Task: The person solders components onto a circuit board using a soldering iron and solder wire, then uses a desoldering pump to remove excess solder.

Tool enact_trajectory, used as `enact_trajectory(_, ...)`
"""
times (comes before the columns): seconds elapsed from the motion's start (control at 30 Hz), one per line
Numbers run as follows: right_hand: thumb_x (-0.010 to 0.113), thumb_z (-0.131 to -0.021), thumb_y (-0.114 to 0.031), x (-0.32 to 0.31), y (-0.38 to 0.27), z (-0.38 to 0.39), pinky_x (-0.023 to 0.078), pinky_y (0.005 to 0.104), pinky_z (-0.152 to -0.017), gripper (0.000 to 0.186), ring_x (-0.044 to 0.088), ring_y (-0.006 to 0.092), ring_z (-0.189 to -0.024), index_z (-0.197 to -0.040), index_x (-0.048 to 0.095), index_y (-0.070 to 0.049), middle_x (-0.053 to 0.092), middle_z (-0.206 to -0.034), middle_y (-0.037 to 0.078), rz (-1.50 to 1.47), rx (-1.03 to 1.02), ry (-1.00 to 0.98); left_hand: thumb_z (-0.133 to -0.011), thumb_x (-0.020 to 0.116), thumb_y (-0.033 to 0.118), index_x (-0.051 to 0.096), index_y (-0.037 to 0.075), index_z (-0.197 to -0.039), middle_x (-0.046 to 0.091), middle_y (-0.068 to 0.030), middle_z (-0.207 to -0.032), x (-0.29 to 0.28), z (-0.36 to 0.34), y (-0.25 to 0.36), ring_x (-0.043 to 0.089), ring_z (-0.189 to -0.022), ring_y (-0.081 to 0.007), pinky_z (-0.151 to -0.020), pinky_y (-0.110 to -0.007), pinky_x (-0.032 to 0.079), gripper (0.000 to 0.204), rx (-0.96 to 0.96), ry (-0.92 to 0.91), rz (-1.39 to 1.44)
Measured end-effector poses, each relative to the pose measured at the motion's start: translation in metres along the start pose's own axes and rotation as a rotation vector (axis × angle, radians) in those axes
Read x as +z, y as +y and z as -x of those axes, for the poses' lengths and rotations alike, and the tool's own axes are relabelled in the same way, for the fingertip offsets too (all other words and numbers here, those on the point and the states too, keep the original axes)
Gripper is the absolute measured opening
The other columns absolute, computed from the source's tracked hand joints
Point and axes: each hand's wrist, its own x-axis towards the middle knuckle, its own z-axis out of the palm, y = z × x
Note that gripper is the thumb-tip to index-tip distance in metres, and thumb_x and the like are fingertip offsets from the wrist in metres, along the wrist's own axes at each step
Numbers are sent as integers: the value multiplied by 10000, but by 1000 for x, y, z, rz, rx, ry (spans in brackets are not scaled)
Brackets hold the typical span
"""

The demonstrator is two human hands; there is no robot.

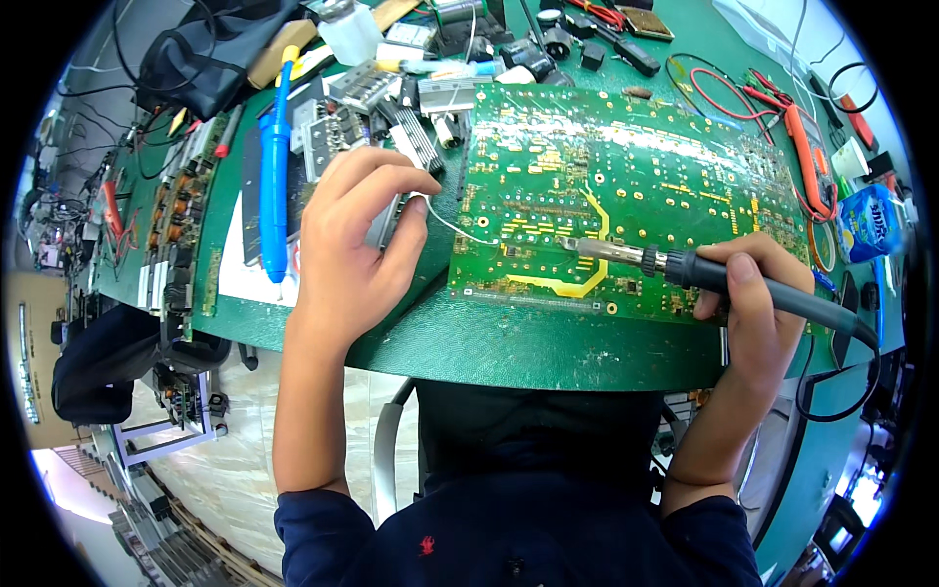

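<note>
A large green circuit board (655, 210) lies on the green table in front of me. My right hand (753, 293) is closed round the dark handle of a soldering iron (675, 266). Its metal tip reaches left onto the board, near rows of small pads beside a yellow track. Thumb and forefinger of my left hand (367, 230) pinch a thin pale strand of solder wire (452, 225). The strand curves down to the board, its end a little left of the iron's tip. The left hand hovers by the board's left edge.
A blue desoldering pump (275, 176) with a yellow end lies left of my left hand. Metal parts (364, 88) and black components crowd the back. At right are an orange-edged multimeter (807, 157), a blue packet (869, 223) and the iron's looping cord (866, 342).
</note>
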Motion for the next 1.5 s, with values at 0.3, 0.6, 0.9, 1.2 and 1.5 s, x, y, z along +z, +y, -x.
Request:
enact_trajectory(0.3, 537, -871, -88, -3, 3, 3, 412, 191, -492, 196, 560, 83, -517, -839, 637, 77, 584, -590, 56, -41, -29, -33, -856, 602, 149, 621, 23, -1018, 631, -117, -933, -71, 20, -48, 597, -840, -230, -740, -327, 457, 206, -341, 155, -493)
enact_trajectory(0.6, 541, -879, -107, -4, 5, 2, 409, 203, -478, 204, 543, 81, -498, -834, 652, 58, 581, -556, 48, -59, -41, -51, -801, 669, 417, 567, -89, -1129, 634, -253, -1042, -82, -20, -120, 640, -956, -332, -829, -386, 497, 611, -818, -126, -439)
enact_trajectory(0.9, 544, -872, -62, -6, 6, -2, 430, 209, -489, 167, 547, 80, -508, -829, 647, 61, 593, -563, 53, -143, -27, -104, -821, 669, 355, 647, -38, -863, 611, -83, -690, -98, -19, -134, 584, -582, -161, -537, -312, 476, 396, -907, -63, -168)
enact_trajectory(1.2, 539, -880, -79, -6, 5, -2, 428, 215, -488, 194, 539, 85, -500, -831, 649, 72, 595, -561, 65, -134, -21, -111, -931, 580, 343, 538, 24, -1138, 553, -34, -967, -147, 48, -43, 548, -910, -124, -829, -323, 458, 383, -659, 424, 745)
enact_trajectory(1.5, 543, -877, -133, -6, 3, -4, 435, 233, -500, 242, 543, 107, -505, -828, 652, 77, 591, -572, 78, -75, 4, -84, -982, 459, 225, 382, 34, -1299, 478, -107, -1097, -79, 57, 56, 478, -1039, -263, -1121, -523, 197, 378, -73, 651, 1300)
